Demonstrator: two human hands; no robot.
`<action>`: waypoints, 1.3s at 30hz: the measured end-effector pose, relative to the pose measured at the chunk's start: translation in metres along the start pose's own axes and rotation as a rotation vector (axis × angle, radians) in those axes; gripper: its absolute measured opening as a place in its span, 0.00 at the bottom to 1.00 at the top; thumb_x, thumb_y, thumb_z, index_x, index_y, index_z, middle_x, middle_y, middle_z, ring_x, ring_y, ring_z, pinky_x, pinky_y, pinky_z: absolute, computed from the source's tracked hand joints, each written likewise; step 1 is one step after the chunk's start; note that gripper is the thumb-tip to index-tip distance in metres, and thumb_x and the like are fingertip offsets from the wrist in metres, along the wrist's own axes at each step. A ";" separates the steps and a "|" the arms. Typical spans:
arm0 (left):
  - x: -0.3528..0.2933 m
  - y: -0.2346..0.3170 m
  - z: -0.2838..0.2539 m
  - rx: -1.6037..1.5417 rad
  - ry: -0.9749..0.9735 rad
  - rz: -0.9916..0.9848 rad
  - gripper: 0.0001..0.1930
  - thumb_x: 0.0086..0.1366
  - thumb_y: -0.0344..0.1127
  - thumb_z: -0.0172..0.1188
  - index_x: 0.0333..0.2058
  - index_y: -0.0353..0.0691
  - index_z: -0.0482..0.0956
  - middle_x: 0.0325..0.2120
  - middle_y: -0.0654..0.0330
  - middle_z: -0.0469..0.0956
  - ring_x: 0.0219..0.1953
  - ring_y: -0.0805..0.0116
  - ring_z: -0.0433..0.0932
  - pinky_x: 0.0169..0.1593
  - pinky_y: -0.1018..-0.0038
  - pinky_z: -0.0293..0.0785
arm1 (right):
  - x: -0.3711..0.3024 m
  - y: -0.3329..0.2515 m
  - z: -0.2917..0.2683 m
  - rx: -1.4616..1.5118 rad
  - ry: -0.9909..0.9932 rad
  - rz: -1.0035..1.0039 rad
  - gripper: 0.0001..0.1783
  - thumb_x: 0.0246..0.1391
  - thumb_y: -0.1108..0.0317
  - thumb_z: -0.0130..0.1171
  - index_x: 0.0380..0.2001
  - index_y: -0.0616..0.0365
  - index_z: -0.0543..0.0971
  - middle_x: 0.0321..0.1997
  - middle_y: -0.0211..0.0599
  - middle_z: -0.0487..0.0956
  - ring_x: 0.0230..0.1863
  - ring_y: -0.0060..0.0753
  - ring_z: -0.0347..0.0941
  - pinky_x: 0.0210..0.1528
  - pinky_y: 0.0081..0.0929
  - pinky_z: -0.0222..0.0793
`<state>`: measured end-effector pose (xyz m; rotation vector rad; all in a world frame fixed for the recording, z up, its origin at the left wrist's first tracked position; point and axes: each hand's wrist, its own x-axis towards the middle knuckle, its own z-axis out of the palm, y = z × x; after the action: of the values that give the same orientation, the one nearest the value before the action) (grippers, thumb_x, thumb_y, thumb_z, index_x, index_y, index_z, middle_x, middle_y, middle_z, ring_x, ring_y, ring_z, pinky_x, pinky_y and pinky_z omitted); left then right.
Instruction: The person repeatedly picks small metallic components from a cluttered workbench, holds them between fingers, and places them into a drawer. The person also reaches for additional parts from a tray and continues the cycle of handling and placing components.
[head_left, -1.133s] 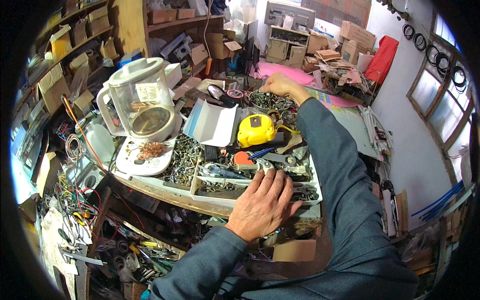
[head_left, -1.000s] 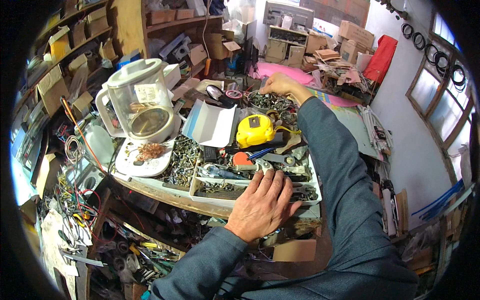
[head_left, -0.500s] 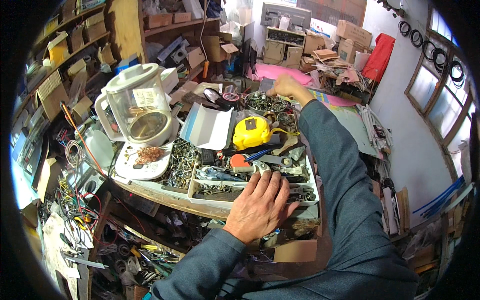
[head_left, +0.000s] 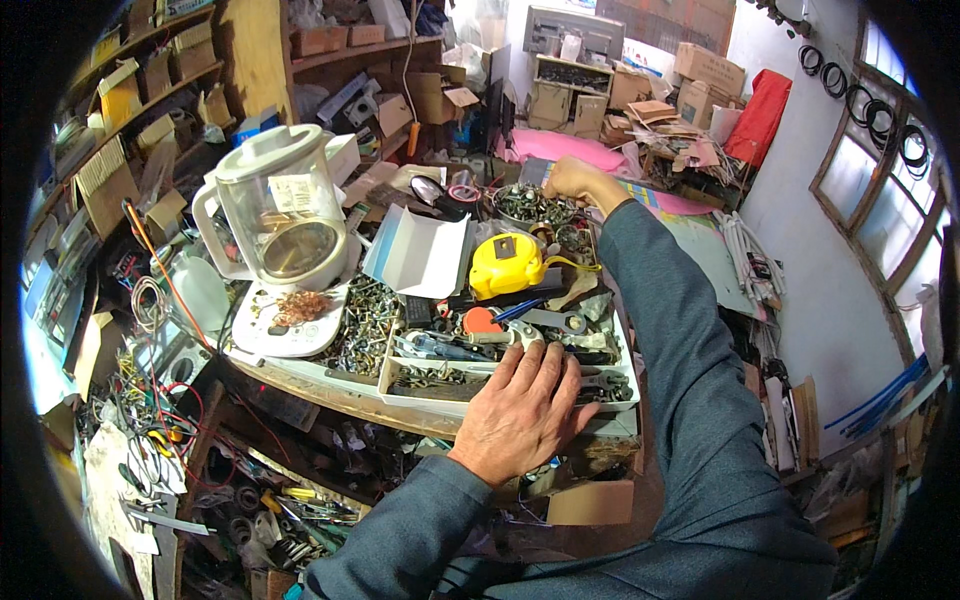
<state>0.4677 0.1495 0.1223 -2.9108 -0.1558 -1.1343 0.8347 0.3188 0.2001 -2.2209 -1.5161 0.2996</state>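
Resting left hand (head_left: 520, 415) on tray (head_left: 400, 392); right hand (head_left: 565, 180) seemingly in bowl (head_left: 525, 207).

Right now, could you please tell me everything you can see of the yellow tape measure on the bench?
The tape measure is a rounded yellow case, plastic by its look, with a dark square patch on its upper face. It lies tilted among the clutter behind the white tray of tools, beside a folded white card. A short yellow strip pokes out to its right. Neither hand touches it: the left hand rests on the tray, the right hand reaches beyond.
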 end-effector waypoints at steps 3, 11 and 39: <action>0.002 0.002 -0.001 0.006 -0.004 0.005 0.27 0.73 0.53 0.54 0.52 0.30 0.76 0.50 0.42 0.77 0.55 0.45 0.75 0.63 0.55 0.68 | 0.008 0.008 0.000 -0.250 0.043 -0.076 0.19 0.40 0.63 0.75 0.23 0.72 0.80 0.21 0.44 0.77 0.21 0.36 0.73 0.24 0.41 0.67; 0.003 0.002 0.001 0.012 0.002 0.004 0.27 0.71 0.53 0.56 0.52 0.32 0.76 0.51 0.45 0.77 0.56 0.48 0.75 0.63 0.56 0.69 | -0.009 0.007 -0.007 0.158 -0.037 0.152 0.16 0.52 0.62 0.72 0.20 0.62 0.79 0.16 0.30 0.71 0.13 0.25 0.62 0.13 0.31 0.52; 0.003 0.003 -0.002 0.050 -0.027 -0.033 0.26 0.67 0.54 0.60 0.52 0.37 0.77 0.52 0.51 0.77 0.57 0.53 0.75 0.63 0.57 0.69 | -0.024 0.032 -0.026 -0.054 -0.126 -0.048 0.18 0.44 0.71 0.74 0.42 0.55 0.88 0.43 0.31 0.88 0.39 0.27 0.80 0.43 0.26 0.75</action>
<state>0.4689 0.1465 0.1263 -2.8908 -0.2301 -1.0792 0.8629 0.2807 0.2061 -2.2407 -1.6586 0.3953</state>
